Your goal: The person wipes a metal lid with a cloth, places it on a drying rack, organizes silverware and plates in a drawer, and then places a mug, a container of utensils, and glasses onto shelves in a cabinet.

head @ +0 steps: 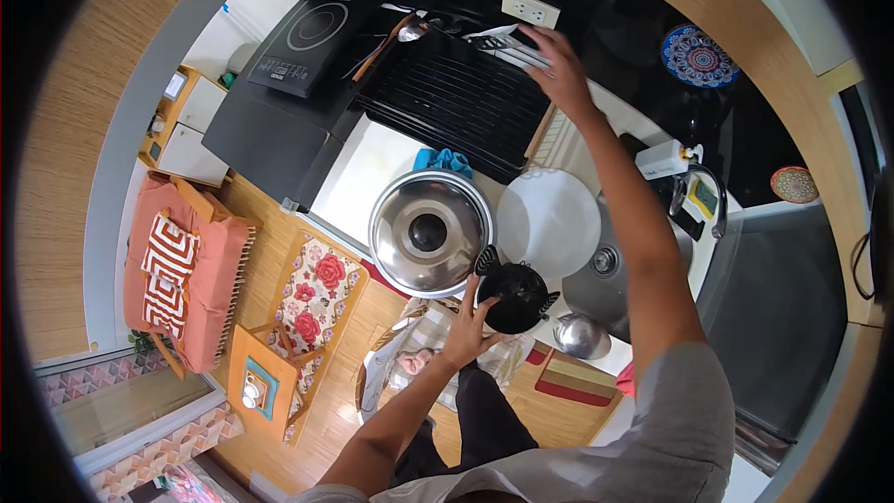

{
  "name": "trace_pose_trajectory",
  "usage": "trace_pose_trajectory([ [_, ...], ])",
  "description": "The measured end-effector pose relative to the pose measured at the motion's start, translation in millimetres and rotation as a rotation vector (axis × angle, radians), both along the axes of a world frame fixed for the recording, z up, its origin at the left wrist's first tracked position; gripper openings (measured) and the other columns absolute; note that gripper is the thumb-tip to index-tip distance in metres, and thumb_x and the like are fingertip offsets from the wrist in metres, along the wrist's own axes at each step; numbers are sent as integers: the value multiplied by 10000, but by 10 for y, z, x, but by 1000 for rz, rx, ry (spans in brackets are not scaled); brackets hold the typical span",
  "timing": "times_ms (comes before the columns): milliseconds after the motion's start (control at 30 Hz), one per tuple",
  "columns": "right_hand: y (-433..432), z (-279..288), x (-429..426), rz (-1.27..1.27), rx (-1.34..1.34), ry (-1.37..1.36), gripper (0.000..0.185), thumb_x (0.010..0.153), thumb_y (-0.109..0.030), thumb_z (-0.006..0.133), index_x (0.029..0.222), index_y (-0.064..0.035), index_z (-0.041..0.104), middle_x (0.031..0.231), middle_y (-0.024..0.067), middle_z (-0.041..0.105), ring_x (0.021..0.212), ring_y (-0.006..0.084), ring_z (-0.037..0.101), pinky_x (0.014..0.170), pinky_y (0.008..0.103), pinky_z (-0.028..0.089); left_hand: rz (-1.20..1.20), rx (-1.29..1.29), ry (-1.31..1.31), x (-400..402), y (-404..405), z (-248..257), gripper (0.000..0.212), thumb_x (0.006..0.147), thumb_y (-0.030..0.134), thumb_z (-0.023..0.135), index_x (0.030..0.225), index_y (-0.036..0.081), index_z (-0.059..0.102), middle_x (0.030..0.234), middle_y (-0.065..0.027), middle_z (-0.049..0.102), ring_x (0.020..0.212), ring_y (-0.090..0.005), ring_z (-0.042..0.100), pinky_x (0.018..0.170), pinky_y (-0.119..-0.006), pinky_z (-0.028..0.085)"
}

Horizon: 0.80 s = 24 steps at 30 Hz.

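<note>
My left hand (469,337) holds a round black container (514,297) by its near left side, with fingers at the rim. Two dark slotted pieces stick out at the container's sides. Stretched far forward, my right hand (559,73) is at the back right corner of a black dish rack (461,98). Beside its fingertips are a pale blade-like piece and a slotted metal piece (499,42); blur hides whether I grip either. A large steel lid (427,232) with a black knob lies left of the container. Beyond the container is a white round plate (548,223).
An upturned steel bowl (582,335) sits at the counter's near edge by the sink (628,279). A soap bottle (663,158), faucet (719,209) and sponge (702,199) stand right. A blue cloth (443,161) lies behind the lid; an induction cooker (304,45) is far left.
</note>
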State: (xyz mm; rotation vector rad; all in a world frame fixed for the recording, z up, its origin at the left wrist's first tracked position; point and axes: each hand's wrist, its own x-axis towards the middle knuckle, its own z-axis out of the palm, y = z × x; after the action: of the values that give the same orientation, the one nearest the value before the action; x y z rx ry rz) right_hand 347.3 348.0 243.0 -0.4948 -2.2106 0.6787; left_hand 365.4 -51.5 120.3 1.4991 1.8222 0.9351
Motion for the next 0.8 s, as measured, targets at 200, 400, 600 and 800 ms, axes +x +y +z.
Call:
trace_pose_trajectory([
  [200, 389, -315, -824, -262, 295, -477, 656, 699, -113, 702, 1278, -268, 436, 1357, 121, 344, 1060, 305, 499, 881, 402, 436, 2, 25, 90, -78, -14, 0, 744, 621, 388, 761, 1167, 12, 422, 1378, -297, 182, 1255, -447, 265, 978, -440, 337],
  [400, 913, -531, -897, 13, 6, -63, 258, 767, -280, 666, 916, -69, 680, 891, 138, 651, 869, 234, 625, 759, 299, 472, -62, 116, 66, -38, -33, -9, 821, 609, 397, 770, 1219, 53, 340, 1394, -308, 132, 1284, -466, 198, 1024, -458, 289],
  [600, 1031, -46, -1010, -22, 11, -33, 297, 776, -312, 643, 927, -60, 681, 853, 124, 670, 795, 234, 648, 738, 304, 485, -92, 173, -16, -75, -148, 38, 999, 599, 387, 785, 1353, 80, 208, 1407, -307, 95, 1303, -455, 159, 1051, -485, 214],
  [800, 818, 527, -1002, -22, 226, -193, 310, 773, -342, 641, 950, -91, 681, 828, 129, 663, 775, 241, 644, 740, 330, 482, -163, 207, -191, -408, -426, 388, 1028, 579, 422, 785, 1360, 86, 208, 1410, -270, 165, 1305, -429, 189, 1054, -470, 215],
])
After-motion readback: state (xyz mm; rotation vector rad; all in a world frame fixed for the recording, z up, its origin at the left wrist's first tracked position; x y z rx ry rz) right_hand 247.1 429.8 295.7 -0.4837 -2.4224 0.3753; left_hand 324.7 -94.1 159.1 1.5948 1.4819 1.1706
